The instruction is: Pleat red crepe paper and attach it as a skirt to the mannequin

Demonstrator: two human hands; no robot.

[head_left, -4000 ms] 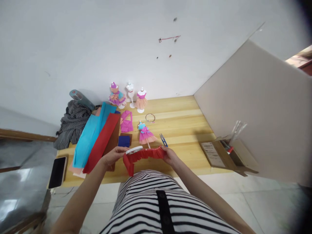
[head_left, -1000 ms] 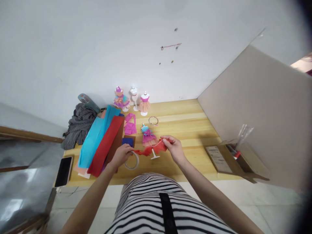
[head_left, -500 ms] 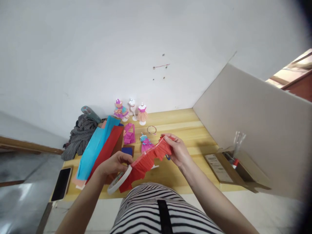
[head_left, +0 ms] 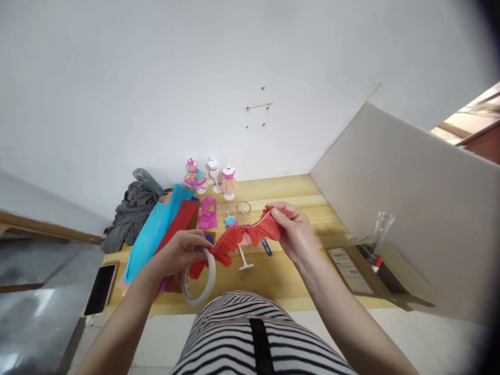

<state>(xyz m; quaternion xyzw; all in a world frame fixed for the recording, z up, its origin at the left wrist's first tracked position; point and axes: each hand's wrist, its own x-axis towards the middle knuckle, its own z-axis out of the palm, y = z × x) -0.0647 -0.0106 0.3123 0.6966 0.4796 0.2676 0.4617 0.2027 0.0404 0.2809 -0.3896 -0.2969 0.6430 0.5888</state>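
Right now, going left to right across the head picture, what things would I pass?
phone, blue paper, tape roll, red ruffled strip, right hand, cardboard box

the person is wearing a top (head_left: 219,341) striped crosswise in black and white. a plain black band (head_left: 259,344) is running straight down its middle. both forearms are showing bare, from the frame's lower edge up to the left hand (head_left: 177,252) and the right hand (head_left: 296,233).
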